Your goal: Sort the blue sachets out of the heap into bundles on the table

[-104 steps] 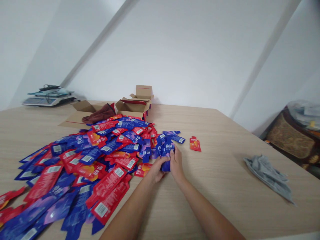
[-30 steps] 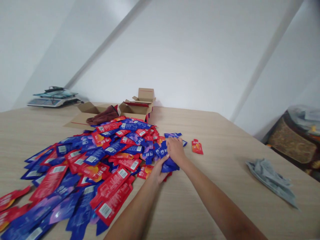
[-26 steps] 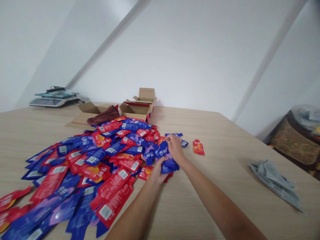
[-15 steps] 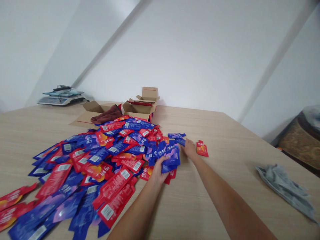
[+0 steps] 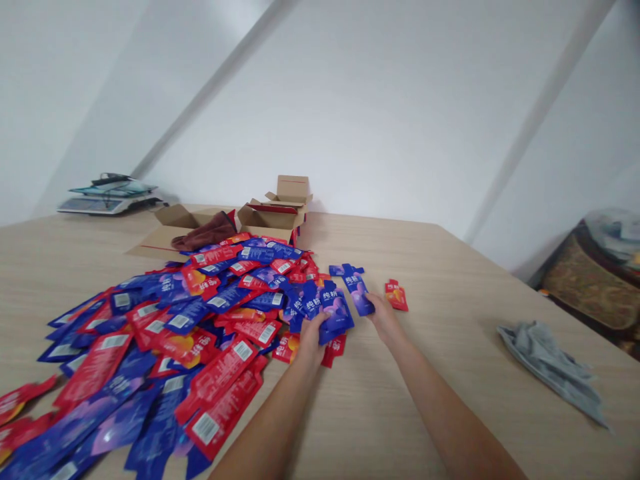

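In my left hand is a fanned bunch of blue sachets, gripped at their lower edge with the printed fronts facing up. My right hand pinches a single blue sachet by its lower corner, just right of the bunch. Behind that sachet another blue sachet lies on the table. A red sachet rests by itself to the right of my right hand. Under my left hand, red sachets stick out. To the left spreads a large mixed pile of red and blue sachets.
Open cardboard boxes stand behind the pile, and a brown cloth lies over another carton's flap. A flat scale with things on top sits at the back left. A grey cloth lies at the right; beyond is a patterned brown object.
My right hand has drawn a blue sachet toward me, and it now shows upright beside the bunch. My left hand keeps its hold. The view has shifted slightly.
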The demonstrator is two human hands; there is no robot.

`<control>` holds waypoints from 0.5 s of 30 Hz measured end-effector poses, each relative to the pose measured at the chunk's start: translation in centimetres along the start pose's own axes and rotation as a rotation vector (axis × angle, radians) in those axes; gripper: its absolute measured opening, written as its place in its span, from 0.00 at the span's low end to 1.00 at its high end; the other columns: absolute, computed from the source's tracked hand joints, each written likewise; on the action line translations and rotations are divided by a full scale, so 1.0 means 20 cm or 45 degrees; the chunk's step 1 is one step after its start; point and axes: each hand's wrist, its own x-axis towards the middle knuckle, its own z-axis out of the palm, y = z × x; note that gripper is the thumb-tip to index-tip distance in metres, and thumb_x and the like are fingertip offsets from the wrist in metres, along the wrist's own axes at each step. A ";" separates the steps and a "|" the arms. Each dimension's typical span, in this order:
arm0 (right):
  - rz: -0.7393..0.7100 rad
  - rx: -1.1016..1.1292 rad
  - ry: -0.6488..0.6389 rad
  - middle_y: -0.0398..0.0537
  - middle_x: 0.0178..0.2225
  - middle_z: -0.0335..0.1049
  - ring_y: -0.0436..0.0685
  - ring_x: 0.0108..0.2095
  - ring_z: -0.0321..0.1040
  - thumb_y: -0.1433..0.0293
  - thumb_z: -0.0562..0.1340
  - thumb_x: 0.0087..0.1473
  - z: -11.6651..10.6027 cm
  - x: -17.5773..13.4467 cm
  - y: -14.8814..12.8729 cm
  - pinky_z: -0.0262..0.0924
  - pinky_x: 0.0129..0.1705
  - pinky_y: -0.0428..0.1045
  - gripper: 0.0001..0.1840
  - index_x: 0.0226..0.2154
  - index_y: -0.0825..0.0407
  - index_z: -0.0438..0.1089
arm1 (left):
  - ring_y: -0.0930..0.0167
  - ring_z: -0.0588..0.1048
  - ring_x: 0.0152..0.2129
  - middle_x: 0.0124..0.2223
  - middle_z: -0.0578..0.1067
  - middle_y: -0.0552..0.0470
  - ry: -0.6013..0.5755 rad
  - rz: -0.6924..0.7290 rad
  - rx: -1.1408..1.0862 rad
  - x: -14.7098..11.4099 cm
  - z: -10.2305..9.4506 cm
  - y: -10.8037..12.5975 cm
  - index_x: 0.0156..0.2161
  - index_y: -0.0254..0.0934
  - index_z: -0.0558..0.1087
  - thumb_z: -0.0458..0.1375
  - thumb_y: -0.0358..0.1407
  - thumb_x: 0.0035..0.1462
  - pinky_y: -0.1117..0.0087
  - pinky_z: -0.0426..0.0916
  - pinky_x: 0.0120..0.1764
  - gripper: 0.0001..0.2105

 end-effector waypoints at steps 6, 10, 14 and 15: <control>-0.127 -0.308 0.099 0.44 0.26 0.66 0.55 0.32 0.63 0.58 0.53 0.48 0.21 -0.24 0.06 0.58 0.37 0.50 0.13 0.26 0.50 0.64 | 0.66 0.76 0.36 0.40 0.78 0.48 -0.165 0.113 0.163 -0.05 0.03 -0.01 0.41 0.36 0.72 0.67 0.30 0.39 0.67 0.70 0.42 0.19; -0.251 -0.334 0.082 0.47 0.34 0.67 0.56 0.39 0.65 0.58 0.52 0.51 0.29 -0.32 0.08 0.58 0.44 0.52 0.13 0.34 0.50 0.61 | 0.66 0.77 0.36 0.38 0.78 0.48 -0.096 0.082 0.195 -0.05 0.01 0.01 0.43 0.36 0.71 0.67 0.27 0.38 0.68 0.70 0.41 0.22; -0.218 -0.256 0.050 0.51 0.46 0.65 0.55 0.48 0.63 0.57 0.49 0.54 0.30 -0.23 0.04 0.57 0.50 0.51 0.19 0.44 0.49 0.58 | 0.68 0.77 0.28 0.31 0.78 0.51 0.006 0.029 0.069 0.00 -0.01 0.02 0.40 0.35 0.71 0.63 0.24 0.40 0.70 0.72 0.35 0.18; -0.185 -0.257 0.059 0.52 0.47 0.65 0.55 0.49 0.63 0.56 0.47 0.55 0.30 -0.18 0.02 0.58 0.50 0.51 0.20 0.46 0.49 0.57 | 0.68 0.77 0.26 0.30 0.78 0.51 0.022 0.004 0.033 0.01 -0.02 0.03 0.39 0.34 0.71 0.62 0.24 0.40 0.70 0.72 0.33 0.17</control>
